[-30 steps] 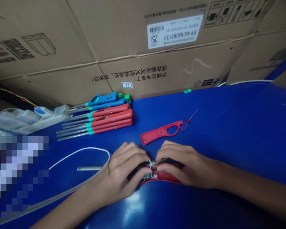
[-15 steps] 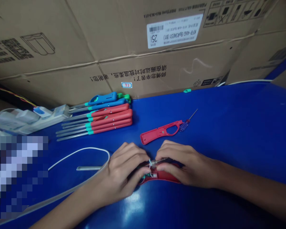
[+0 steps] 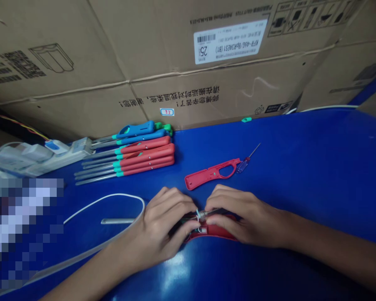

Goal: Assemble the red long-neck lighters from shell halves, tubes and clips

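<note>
A red lighter half-shell (image 3: 219, 230) lies on the blue table, partly under both hands, with a small white part and thin wires at its left. My left hand (image 3: 169, 221) is closed, its fingertips pinching a thin white wire (image 3: 198, 214) above the shell. In my right hand (image 3: 238, 213), thumb and index finger grip a small clear part (image 3: 202, 216) beside that wire, with a dark thin rod between the fingers. Behind the hands lies another red half-shell (image 3: 203, 174), its end touching a small screwdriver (image 3: 243, 165). A metal tube (image 3: 117, 221) sticks out left of my left hand.
Red, blue and green long-necked lighters (image 3: 147, 154) are piled at the back left beside a power strip (image 3: 59, 158). A white cable (image 3: 119, 195) loops by my left wrist. A large cardboard box (image 3: 163, 50) stands behind, with a small green piece (image 3: 246, 120) near it.
My left thumb has shifted slightly right and up, closer to the clear part. My right hand and the objects on the table have stayed put.
</note>
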Motion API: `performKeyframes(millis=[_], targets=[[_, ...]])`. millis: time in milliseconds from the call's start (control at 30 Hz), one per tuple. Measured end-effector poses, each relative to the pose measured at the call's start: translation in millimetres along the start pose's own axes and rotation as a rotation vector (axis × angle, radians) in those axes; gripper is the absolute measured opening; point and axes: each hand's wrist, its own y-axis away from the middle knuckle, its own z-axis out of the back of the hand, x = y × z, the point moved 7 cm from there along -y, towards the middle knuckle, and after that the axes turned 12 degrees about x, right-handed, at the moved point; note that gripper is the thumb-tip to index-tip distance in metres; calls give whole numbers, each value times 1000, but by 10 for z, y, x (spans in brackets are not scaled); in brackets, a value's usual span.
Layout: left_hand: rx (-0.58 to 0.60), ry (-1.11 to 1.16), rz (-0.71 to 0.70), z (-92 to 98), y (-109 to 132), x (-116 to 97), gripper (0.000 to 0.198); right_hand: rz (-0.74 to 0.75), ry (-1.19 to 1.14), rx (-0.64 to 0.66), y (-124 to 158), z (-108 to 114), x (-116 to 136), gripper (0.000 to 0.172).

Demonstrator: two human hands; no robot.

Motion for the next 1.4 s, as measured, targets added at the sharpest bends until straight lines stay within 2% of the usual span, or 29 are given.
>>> performKeyframes(millis=[533, 667, 933, 1400], targets=[[15, -32, 44, 23, -1, -6, 21, 78, 99, -20, 26, 1, 53, 11], [19, -16, 69, 53, 13, 11, 14, 74, 120, -13, 31, 7, 48, 13], [-4, -21, 50, 34, 9, 38, 13, 96, 151, -12, 47, 30, 86, 13], [33, -25, 5, 15, -7, -10, 14, 89, 157, -10, 42, 24, 92, 13]])
